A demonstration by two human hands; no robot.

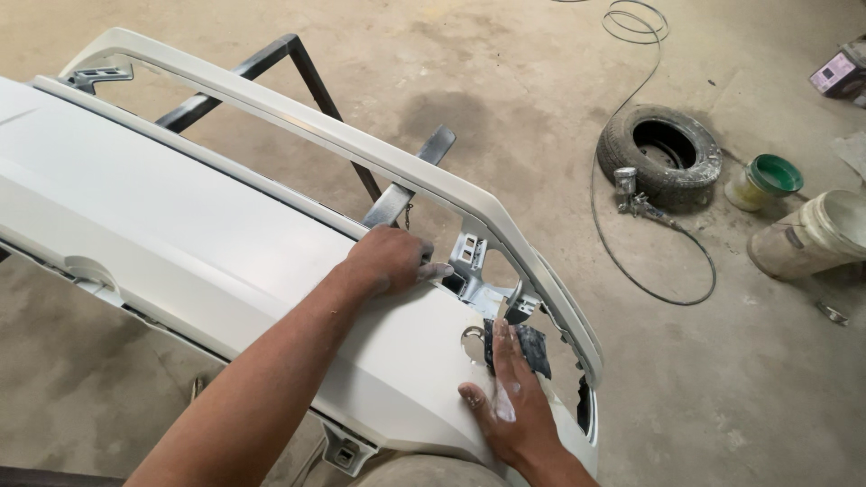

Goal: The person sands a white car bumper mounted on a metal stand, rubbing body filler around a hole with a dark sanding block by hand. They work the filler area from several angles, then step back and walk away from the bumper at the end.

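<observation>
While the left hand (390, 260) clamps the white bumper's (180, 234) upper edge, the right hand (510, 397) presses dark sandpaper (532, 347) flat near its right end, fingers together.

The long white plastic car bumper (180, 225) runs off the left edge, so its far end is unseen, and the black metal stand (298, 68) beneath shows only in parts through the opening. The dark grey abrasive sheet (532, 347) lies mostly under the right hand (507, 397), fingers spread flat. The left hand (390, 260) probably grips the bumper's edge, its fingertips hidden.
</observation>
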